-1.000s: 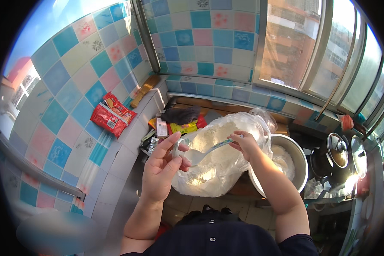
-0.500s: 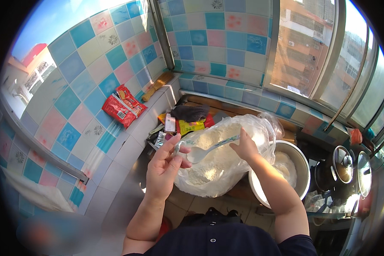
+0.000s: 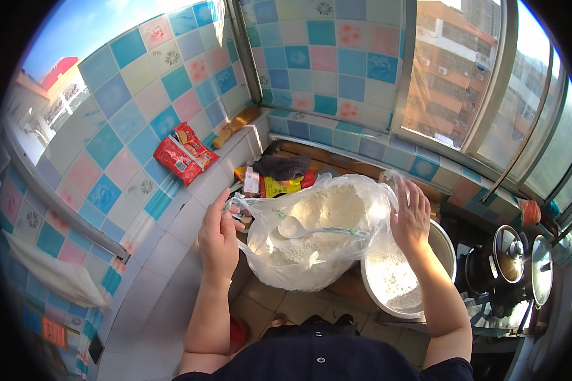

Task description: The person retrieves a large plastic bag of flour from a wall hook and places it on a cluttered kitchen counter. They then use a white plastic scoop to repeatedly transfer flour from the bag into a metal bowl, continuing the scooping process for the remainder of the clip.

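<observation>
A clear plastic bag [image 3: 268,260] lies spread wide, with pale flour [image 3: 337,206] inside. On the flour rests a white spoon [image 3: 318,232] with a patterned handle, its bowl toward the left. My left hand [image 3: 219,240] is at the bag's left side, fingers partly curled round its edge, which is drawn out toward me. Against the bag's right edge is my right hand [image 3: 413,216], its fingers stretched and apart. Below my right hand a large white basin [image 3: 370,289] holds more pale flour or powder, partly covered by my forearm.
Behind the bag lie a dark cloth [image 3: 281,167] and yellow and red packets [image 3: 285,187]. A red packet [image 3: 183,155] and a straw brush [image 3: 236,126] sit on the tiled ledge. Dark pots with glass lids [image 3: 510,254] stand at the right, below the windows.
The spoon, held between both hands before, now lies on the flour. My hands have moved apart to the bag's two sides, and the basin's contents show more.
</observation>
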The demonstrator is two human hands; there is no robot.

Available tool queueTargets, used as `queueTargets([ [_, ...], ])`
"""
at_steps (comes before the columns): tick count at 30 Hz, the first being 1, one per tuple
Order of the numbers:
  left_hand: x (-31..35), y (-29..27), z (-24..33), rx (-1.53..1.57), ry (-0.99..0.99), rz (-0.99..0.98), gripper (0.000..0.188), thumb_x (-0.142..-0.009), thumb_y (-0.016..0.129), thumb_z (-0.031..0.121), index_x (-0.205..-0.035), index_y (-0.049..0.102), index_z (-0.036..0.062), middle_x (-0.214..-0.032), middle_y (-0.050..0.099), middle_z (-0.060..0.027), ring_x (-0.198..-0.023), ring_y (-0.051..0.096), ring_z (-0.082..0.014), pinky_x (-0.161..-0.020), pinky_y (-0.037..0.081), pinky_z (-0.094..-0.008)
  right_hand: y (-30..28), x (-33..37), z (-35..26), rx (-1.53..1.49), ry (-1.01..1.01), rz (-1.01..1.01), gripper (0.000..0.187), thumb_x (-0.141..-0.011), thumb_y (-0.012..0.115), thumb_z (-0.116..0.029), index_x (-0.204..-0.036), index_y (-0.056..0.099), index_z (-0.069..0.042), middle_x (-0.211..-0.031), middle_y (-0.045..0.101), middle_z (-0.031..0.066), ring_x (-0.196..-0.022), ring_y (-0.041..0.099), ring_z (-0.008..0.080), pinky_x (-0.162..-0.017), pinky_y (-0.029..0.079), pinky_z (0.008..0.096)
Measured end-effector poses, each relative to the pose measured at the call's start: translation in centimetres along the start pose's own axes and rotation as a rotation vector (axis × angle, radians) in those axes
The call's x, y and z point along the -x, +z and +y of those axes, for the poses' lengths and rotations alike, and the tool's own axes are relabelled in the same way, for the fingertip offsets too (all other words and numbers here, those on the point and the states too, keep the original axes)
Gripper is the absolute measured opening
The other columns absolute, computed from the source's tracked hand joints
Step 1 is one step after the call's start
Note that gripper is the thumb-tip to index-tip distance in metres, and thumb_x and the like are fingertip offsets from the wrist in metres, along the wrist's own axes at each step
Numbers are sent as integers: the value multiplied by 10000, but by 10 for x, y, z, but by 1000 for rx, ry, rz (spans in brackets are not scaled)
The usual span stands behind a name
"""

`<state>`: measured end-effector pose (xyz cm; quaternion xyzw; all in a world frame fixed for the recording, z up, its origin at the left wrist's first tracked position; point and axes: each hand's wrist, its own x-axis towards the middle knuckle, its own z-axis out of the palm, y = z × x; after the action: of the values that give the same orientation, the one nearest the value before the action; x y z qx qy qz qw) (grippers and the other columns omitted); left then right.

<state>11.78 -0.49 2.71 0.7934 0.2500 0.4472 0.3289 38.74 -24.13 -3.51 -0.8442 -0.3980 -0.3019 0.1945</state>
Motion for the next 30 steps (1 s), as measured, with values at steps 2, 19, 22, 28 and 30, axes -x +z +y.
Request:
queueTargets([
  [2, -3, -5, -13, -209, -58, -57, 264, -951, 462, 68, -1190, 569, 35, -824, 607, -52, -625, 556, -81, -611, 482, -233, 14, 13, 33, -77, 169, -209, 391, -748, 646, -195, -1091, 602, -14, -1097, 591, 123, -1063, 521, 294, -961, 364, 403],
  [19, -131, -12, 39, 1346, -515, -619, 211, -915, 547, 186, -1027, 524, 8, -715, 422, 37, -566, 379, -50, -679, 432, -268, -77, -175, -86, -1553, 738, -335, 221, -924, 508, -191, -725, 447, -118, -631, 411, -44, -533, 302, 57, -483, 260, 219],
  [22, -171, -2, 62, 1397, -478, -671, 257, -894, 574, 162, -1054, 505, -27, -716, 439, 22, -574, 407, -63, -700, 455, -285, -95, -198, -109, -1496, 704, -281, 250, -913, 515, -192, -686, 446, -112, -640, 434, -34, -530, 292, 57, -482, 250, 219],
  [28, -226, 35, 75, 1463, -399, -841, 297, -903, 560, 130, -1109, 461, -60, -778, 478, -31, -654, 477, -110, -724, 477, -297, -104, -219, -154, -1347, 579, -256, 215, -885, 561, -248, -846, 547, -37, -764, 544, 25, -597, 400, 85, -552, 344, 233],
  [30, -235, 50, 70, 1471, -342, -920, 301, -903, 568, 140, -1103, 463, -58, -781, 482, -31, -665, 488, -120, -731, 479, -293, -90, -217, -175, -1291, 567, -271, 282, -877, 578, -271, -960, 551, -3, -838, 568, 53, -649, 462, 104, -599, 401, 248],
])
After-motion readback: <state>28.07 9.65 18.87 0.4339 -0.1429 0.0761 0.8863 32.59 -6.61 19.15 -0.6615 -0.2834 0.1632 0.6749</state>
